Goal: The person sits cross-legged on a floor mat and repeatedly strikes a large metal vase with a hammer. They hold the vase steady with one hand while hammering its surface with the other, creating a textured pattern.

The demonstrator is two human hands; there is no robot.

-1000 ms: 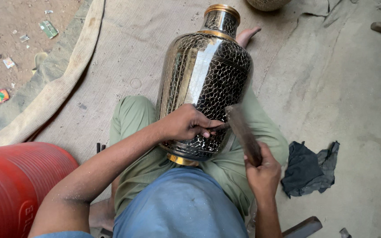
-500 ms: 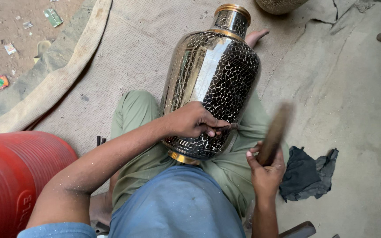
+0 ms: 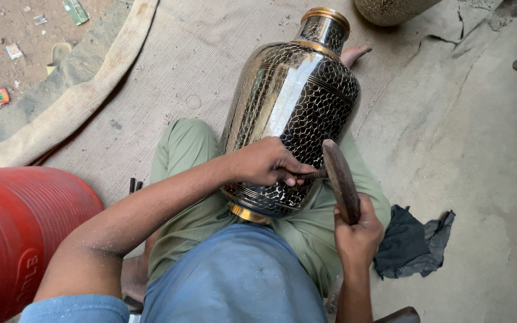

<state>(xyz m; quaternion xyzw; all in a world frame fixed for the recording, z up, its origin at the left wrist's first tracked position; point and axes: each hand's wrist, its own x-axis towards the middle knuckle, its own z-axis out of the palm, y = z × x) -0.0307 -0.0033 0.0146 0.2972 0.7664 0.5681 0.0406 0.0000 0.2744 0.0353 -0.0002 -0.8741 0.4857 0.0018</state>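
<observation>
Metal vase (image 3: pixel 291 125) lies tilted across the person's lap, resting on the green-trousered legs (image 3: pixel 192 155). Long axis runs from lower left to upper right in the head view: base with brass ring sits near the belly, neck and brass-rimmed mouth point away, up and to the right, toward the bare foot (image 3: pixel 354 55). Surface is dark, polished, covered in a chased scale pattern.

Left hand (image 3: pixel 267 162) rests on the lower body of the vase, fingers curled tight around a thin chisel (image 3: pixel 312 175); only a short stub of it shows past the fingers, tip hidden under the hand. Right hand (image 3: pixel 359 230) is fisted around the handle of a wooden mallet (image 3: pixel 339 179), head up, upper end touching or just beside the chisel's butt; can't tell which.

Around it:
- woven mat (image 3: pixel 210 66) under the person, with a thick rolled edge at upper left
- red ribbed drum (image 3: pixel 19 233) lower left, just beside the left arm
- dark rag (image 3: pixel 411 242) on the concrete floor (image 3: pixel 474 149), right of the right knee
- second textured vessel (image 3: pixel 390 9) at top edge, cropped
- litter on the dirt at upper left

Nothing sits between the hands and the vase; the left hand hides the contact point.
</observation>
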